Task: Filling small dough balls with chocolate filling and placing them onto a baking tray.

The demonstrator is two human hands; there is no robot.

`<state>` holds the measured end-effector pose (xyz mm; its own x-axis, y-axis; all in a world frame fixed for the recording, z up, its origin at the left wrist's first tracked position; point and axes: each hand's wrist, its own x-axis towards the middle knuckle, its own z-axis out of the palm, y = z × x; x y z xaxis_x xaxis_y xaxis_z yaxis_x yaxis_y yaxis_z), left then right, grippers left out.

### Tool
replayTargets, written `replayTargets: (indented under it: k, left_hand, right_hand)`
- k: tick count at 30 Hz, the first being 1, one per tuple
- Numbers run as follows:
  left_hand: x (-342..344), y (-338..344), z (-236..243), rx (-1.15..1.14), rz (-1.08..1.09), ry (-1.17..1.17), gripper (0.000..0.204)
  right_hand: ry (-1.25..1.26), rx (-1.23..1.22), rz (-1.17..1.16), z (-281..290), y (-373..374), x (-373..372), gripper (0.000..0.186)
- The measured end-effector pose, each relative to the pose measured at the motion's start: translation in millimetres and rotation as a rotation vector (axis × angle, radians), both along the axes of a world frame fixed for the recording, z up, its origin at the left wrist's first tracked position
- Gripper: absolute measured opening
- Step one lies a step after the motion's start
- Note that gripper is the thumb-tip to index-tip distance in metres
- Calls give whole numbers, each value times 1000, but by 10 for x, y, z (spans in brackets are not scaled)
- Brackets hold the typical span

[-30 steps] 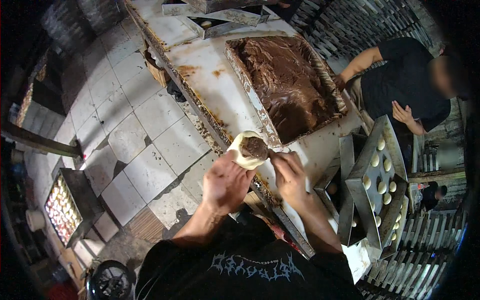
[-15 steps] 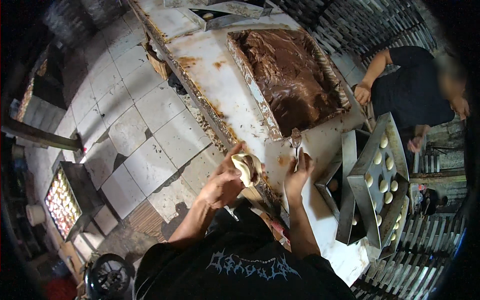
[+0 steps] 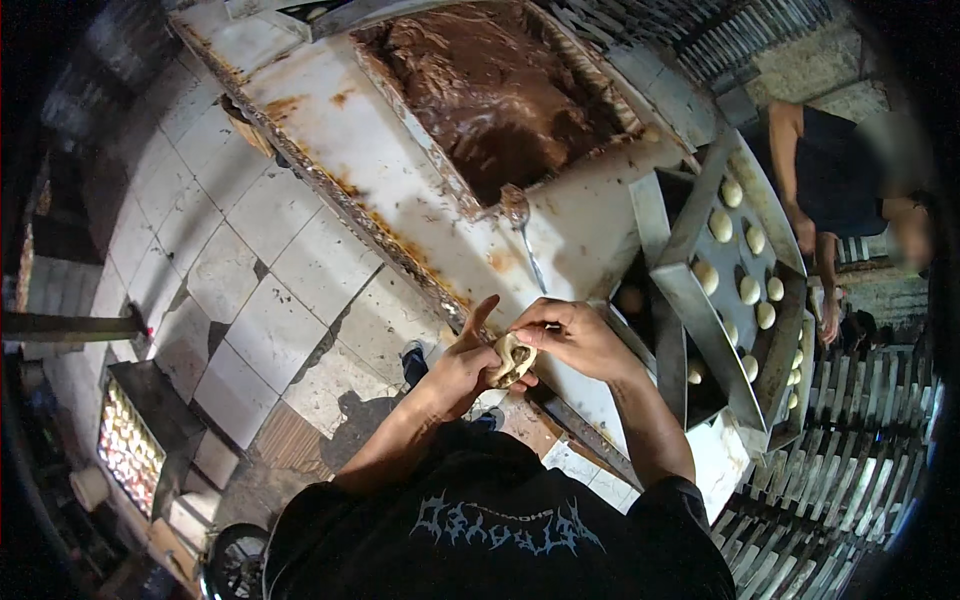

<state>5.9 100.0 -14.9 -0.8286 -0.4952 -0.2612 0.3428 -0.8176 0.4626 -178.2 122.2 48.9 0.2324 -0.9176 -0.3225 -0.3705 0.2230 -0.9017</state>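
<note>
A round piece of dough [image 3: 512, 352] with brown filling in its middle lies in my left hand [image 3: 455, 375], whose fingers cup it from below. My right hand [image 3: 575, 340] pinches the dough's rim between thumb and fingers. Just beyond my right hand, a metal spoon [image 3: 531, 255] rests on the white table, its bowl coated brown. Farther off stands a shallow tray [image 3: 418, 132] heaped with glossy chocolate-brown paste [image 3: 490, 85].
Stacked metal baking pans [image 3: 702, 335] holding pale dough balls [image 3: 749, 290] stand to the right. Behind them is another person [image 3: 835, 170] in dark clothes. The worn table edge [image 3: 370, 225] runs diagonally beside the tiled floor [image 3: 250, 310]. A wheel [image 3: 238, 560] shows at lower left.
The spoon has left my right hand and now lies on the table. My right hand has moved left and down onto the dough. The view has shifted, with the tray now higher and farther left.
</note>
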Motion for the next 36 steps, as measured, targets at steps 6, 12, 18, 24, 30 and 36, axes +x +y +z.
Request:
replayTargets:
  k: [6,12,18,24,30,36]
  left_hand:
    - [-408,598,104,-129,-178,29,63]
    - [-1064,1660,14,302,174,354,43]
    - [-1543,2588,252,197,-13,355,47]
    - [-1579,3013,281,-668,211,-261,36]
    - [-1308,2926,395,-49,316,98,36]
    - [-462,2392,212,201,251,338,36]
  right_hand:
    - [-71,-88,-303,67,630,-505,17]
    - [886,-925,-95,39,2066,-556,27]
    - [704,-991,-373,50,3002,-1128,26]
    - [130,-725,-451,27,3464,-1171,25]
    - [-123,-795,-875,-231,3428,-296,50]
    - [368,-1058,-638,-246,3117,582,21]
